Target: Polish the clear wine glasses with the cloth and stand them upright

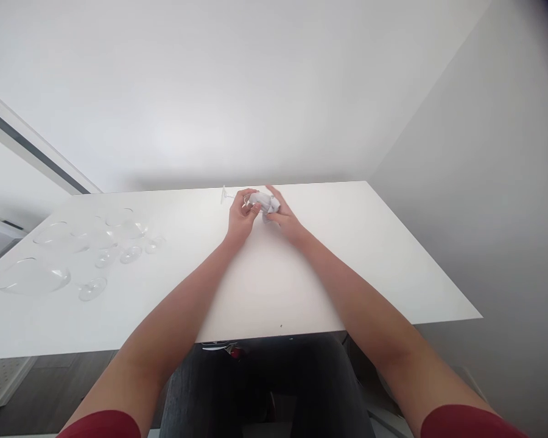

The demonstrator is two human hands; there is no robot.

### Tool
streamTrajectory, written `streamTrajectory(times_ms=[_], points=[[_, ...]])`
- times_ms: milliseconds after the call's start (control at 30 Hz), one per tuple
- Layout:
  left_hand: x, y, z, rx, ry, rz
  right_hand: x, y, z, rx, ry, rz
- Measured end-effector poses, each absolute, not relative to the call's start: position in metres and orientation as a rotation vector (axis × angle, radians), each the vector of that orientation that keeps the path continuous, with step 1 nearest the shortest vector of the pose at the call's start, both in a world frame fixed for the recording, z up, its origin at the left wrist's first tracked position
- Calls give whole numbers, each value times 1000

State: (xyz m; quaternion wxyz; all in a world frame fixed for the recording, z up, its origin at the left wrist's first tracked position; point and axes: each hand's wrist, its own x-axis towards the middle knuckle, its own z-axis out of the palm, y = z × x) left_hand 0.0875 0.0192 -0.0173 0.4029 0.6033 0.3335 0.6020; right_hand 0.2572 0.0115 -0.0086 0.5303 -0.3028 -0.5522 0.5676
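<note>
A glass point(223, 194), held on its side above the far part of a white counter point(274, 292), close to the wall point(256, 91). Its foot and thin stem point to the left; its bowl lies between the two hands, largely hidden by fingers and by a white cloth point(261, 199), whether of fabric or paper cannot be told. The left hand point(240, 220) grips the bowl near the stem, its fingers curled over the far side and its thumb pressed along the near side. The right hand point(289, 220) holds the cloth at the rim end, thumb bent inward against it, with one finger stretched out beyond the bundle; how far its other fingers reach inside is hidden.

On the left part of the counter, well apart from the hands, is a cluster of clear stemmed glasses point(92, 289). Four round feet are plain to see, and the glasses appear to stand on them; the faint bowls overlap in outline, so their exact number is uncertain. A small dark speck marks the counter near its front edge.

Both forearms reach forward over the counter from red sleeves point(101, 424). Below the front edge are dark trousers point(182, 389), and at lower left a white perforated basket point(2, 380) on the dark floor point(57, 383).
</note>
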Motion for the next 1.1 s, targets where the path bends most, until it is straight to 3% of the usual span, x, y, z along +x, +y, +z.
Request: streamTrajectory(times_ms=[200,433,567,767,933,1100], points=[[89,18,-16,1494,850,1485,254,7,-4,-731,-1460,1230],[94,15,-16,1585,619,1183,268,32,-15,-816,-945,981],[91,21,-17,1284,684,1139,286,38,-14,-840,-887,892],[81,21,-7,1088,569,708,277,19,-3,-849,-1127,970],[79,14,0,1163,521,718,278,24,-6,-865,-1063,953],[90,16,-10,1241,589,1018,283,38,-14,-827,-800,906]])
